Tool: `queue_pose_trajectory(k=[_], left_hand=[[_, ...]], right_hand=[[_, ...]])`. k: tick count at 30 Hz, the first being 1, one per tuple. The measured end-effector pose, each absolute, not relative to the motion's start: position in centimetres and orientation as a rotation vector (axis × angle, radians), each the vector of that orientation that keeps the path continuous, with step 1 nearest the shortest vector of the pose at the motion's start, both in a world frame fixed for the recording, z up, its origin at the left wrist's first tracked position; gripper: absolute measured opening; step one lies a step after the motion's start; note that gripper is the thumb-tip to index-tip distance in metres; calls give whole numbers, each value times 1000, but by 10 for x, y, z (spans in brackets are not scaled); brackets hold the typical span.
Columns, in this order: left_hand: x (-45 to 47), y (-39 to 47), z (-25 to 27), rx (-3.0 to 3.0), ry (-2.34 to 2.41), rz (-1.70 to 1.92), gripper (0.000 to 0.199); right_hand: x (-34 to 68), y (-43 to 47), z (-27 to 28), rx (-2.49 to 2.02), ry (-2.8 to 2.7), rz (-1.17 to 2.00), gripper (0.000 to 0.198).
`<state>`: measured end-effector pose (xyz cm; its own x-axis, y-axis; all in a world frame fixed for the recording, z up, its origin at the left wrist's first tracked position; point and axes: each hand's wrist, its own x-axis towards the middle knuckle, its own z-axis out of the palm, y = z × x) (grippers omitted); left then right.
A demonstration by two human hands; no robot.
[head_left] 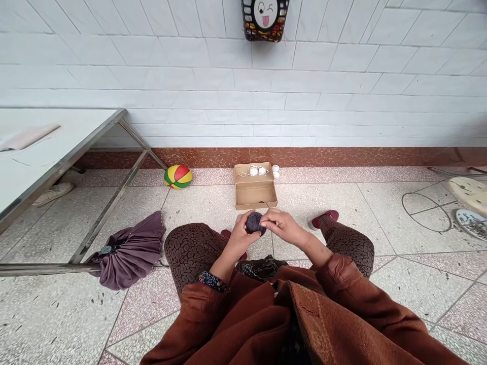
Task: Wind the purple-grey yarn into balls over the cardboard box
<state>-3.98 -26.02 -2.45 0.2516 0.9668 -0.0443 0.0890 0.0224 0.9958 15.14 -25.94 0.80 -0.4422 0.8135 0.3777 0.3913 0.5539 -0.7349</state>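
Yarn ball point(253, 222) is matt fibre, box point(254, 193) smooth cardbd, wall tiles point(190, 78) glossy, table frame point(110, 207) dull mtl.

Multicoloured ball point(178, 177) and purple umbrella point(133, 251) beside the left counter point(81, 124), black basket point(265, 32) on the far wall point(190, 81).

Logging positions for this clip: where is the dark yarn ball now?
In the head view, the dark yarn ball is below centre, in the left hand, the right hand at its right side, the open box just beyond.
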Motion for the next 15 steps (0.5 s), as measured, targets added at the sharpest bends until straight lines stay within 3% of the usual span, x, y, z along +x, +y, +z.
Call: queue_pose_trajectory(k=[6, 15], left_hand=[[-33, -269, -14, 1173, 683, 802, 86], [-33, -264, -11, 865, 783, 1049, 67]], right_hand=[[159, -235, -11, -1057, -1871, 688, 21], [143, -266, -71, -1301, -1827, 889, 19]])
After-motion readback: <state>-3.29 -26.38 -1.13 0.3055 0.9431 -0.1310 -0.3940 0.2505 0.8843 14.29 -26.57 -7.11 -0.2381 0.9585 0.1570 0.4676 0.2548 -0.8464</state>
